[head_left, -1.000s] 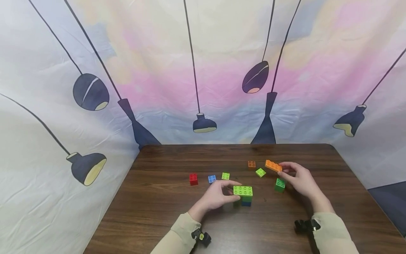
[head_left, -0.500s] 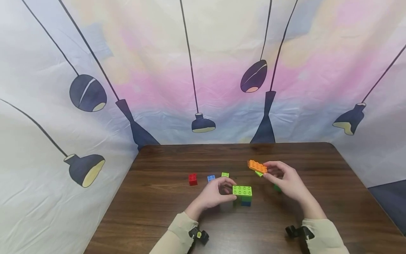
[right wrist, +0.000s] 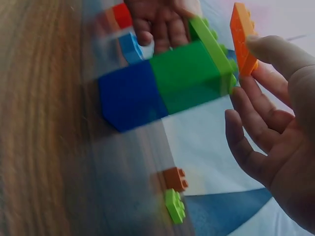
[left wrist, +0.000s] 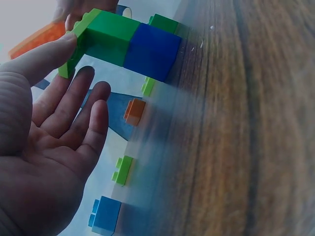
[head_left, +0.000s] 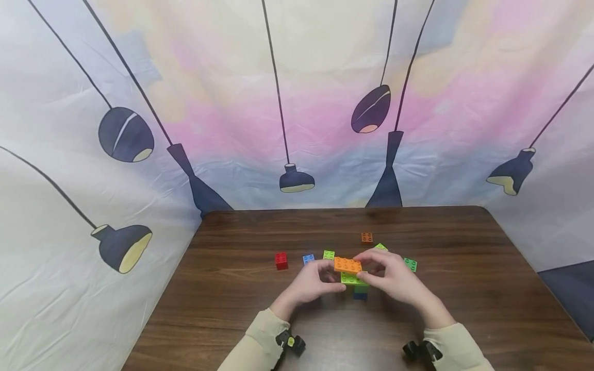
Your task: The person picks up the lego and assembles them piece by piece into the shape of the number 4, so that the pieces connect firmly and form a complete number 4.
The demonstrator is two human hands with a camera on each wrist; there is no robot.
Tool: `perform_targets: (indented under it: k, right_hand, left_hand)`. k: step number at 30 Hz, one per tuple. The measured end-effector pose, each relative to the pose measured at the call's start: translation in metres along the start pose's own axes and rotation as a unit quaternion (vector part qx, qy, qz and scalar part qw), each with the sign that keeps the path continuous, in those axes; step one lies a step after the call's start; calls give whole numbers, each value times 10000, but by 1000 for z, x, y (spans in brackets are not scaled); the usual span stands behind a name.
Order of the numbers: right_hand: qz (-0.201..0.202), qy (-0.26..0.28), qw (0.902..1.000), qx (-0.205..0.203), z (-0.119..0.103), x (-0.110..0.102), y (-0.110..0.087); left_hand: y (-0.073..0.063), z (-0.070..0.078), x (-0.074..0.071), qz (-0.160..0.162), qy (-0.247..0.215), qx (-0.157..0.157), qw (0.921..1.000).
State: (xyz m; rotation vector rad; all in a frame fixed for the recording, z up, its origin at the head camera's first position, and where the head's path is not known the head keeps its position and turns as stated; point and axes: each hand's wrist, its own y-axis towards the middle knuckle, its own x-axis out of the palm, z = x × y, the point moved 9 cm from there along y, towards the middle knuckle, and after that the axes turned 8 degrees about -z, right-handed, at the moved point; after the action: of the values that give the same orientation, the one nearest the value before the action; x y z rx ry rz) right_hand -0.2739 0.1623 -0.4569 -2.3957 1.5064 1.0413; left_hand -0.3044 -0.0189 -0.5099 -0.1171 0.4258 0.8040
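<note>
In the head view my left hand (head_left: 306, 283) pinches the left end of a flat lime-green building brick (head_left: 349, 281) between thumb and fingers. That brick tops a stack: a green brick (left wrist: 112, 37) sits beneath it, and a dark blue brick (left wrist: 152, 51) forms the base on the table. The lime brick overhangs the stack on the left. My right hand (head_left: 394, 277) pinches a flat orange brick (head_left: 347, 265) by its right end. A narrow gap separates the orange brick from the lime studs in the right wrist view (right wrist: 241, 39).
Around the stack on the wooden table (head_left: 223, 304) lie a red brick (head_left: 281, 260), a light blue brick (head_left: 308, 258), a small lime brick (head_left: 328, 255), a brown-orange brick (head_left: 366, 237), another lime brick (head_left: 381, 247) and a green brick (head_left: 410, 265). A printed cloth (head_left: 232, 103) hangs behind.
My right hand has carried the orange brick leftward and nearer, from above the green brick at right to over the stack. My left hand stays at the lime brick.
</note>
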Motion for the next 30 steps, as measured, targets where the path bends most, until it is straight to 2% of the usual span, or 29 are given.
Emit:
perform_targets:
  k: [5,12,18,30]
  right_hand:
    - [-159,-269,9995,-86,-5,11,2]
    - [-77,-480,9984,-289,-8,13,2]
    - [-148,-561,9980,-259,-8,14,2]
    - [-112,-704,9970,-318,-11,15,2]
  left_hand:
    - [-1,-3,1,-36,-119,-35,9999]
    - [0,-6,2,-44,-377,-61,9993]
    - [0,-7,2,-50,-529,-156,9985]
    - [1,-8,2,16,-397,-277,9988]
